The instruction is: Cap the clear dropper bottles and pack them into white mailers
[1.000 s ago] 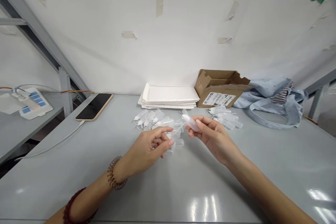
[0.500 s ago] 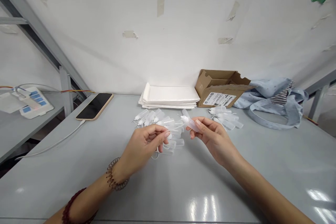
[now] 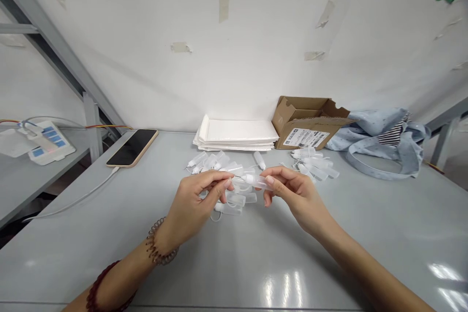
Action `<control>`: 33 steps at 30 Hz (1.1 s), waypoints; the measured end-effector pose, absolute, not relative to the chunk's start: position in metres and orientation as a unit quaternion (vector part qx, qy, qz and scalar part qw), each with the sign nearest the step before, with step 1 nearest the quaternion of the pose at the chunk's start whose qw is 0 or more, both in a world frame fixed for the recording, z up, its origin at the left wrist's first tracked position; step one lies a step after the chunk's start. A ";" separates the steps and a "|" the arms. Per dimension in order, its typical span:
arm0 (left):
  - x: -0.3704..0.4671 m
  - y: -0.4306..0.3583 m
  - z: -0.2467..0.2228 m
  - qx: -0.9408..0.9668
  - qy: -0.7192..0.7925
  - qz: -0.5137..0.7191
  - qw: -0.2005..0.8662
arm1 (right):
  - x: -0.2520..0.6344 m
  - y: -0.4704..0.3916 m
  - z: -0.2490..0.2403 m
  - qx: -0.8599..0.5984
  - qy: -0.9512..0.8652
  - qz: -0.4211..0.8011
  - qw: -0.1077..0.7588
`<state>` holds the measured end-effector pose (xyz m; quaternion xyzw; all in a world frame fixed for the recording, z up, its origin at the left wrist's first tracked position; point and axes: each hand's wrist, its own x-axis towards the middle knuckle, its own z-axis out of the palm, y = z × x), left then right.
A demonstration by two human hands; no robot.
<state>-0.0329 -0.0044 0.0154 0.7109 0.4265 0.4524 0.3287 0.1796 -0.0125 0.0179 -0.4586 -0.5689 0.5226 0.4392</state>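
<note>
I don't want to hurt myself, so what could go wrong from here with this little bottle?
The thin tip points at your left hand, so a slip might prick it. The small bottle could twist in the grip of your right hand. Loose bottles lie close by; a knock may scatter them.

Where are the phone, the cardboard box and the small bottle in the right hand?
Phone (image 3: 132, 148): head view, dark screen.
Cardboard box (image 3: 307, 125): head view, brown front above the label.
Small bottle (image 3: 259, 182): head view, translucent body.
</note>
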 end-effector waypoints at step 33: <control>-0.030 -0.006 0.021 0.759 0.395 0.439 0.273 | 0.179 -0.018 0.026 -0.494 -0.602 0.460 0.427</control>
